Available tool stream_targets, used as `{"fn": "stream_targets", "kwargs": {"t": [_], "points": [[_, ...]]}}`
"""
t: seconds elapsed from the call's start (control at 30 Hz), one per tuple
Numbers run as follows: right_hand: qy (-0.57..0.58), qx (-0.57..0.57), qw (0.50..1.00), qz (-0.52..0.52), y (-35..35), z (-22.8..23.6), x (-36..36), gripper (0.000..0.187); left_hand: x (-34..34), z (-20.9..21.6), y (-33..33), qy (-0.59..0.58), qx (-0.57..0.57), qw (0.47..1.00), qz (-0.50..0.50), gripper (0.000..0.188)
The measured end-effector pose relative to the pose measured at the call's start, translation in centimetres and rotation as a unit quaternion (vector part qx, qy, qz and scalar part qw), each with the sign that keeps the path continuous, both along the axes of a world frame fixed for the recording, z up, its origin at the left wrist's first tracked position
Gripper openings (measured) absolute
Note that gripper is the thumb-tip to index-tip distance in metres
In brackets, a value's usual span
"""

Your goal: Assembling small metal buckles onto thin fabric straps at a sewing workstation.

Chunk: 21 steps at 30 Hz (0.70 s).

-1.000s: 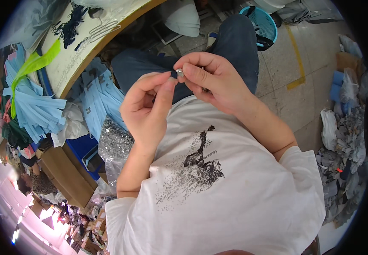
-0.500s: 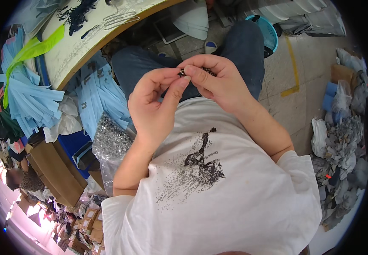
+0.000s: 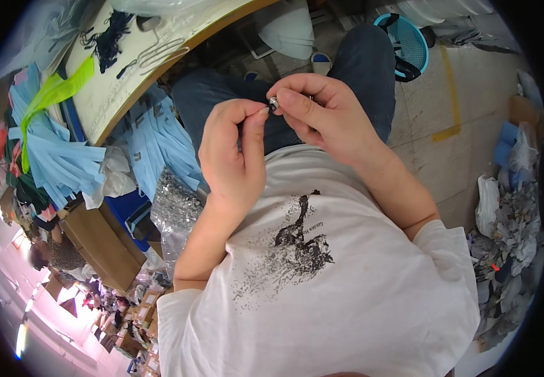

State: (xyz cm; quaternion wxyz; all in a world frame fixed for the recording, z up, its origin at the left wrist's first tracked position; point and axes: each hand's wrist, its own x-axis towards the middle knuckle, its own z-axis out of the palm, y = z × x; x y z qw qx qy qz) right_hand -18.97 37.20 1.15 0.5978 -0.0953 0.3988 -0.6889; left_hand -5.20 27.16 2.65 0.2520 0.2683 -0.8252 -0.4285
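Over my lap, both hands meet with their fingertips close together. My right hand (image 3: 328,116) pinches a small shiny metal piece (image 3: 274,101) between thumb and forefinger; more dark metallic bits show partly behind those fingers. Thumb and forefinger of my left hand (image 3: 229,154) are pressed together at a tiny dark bit (image 3: 272,108) just under the metal piece. Whether that bit is a cord end is too small to tell. On the table (image 3: 187,22) at the upper left lie a tangle of dark navy cords (image 3: 109,38) and a bent wire piece (image 3: 162,55).
Light-blue fabric strips (image 3: 61,151) and a yellow-green strip (image 3: 58,91) hang at the left. A clear bag of small shiny pieces (image 3: 181,204) and a cardboard box (image 3: 99,245) stand below. A turquoise basket (image 3: 415,47) is far right; grey scraps (image 3: 514,220) pile at the right.
The metal piece has turned more into sight at my right fingertips. My left fingers have shifted slightly down and away from it. The whole view has tilted a little.
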Motion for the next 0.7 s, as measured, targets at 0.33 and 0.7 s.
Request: {"fn": "stream_targets", "kwargs": {"t": [0.33,0.7], "points": [[-0.008,-0.012,0.999,-0.043,0.7,-0.7,-1.6,0.023,-3.3,0.5,0.3,-0.011,-0.105,0.994,-0.041,0.007],[0.005,0.006,0.998,-0.054,0.2,-0.7,-2.0,0.022,-3.9,0.7,0.4,-0.036,-0.104,0.994,-0.004,0.002]]}}
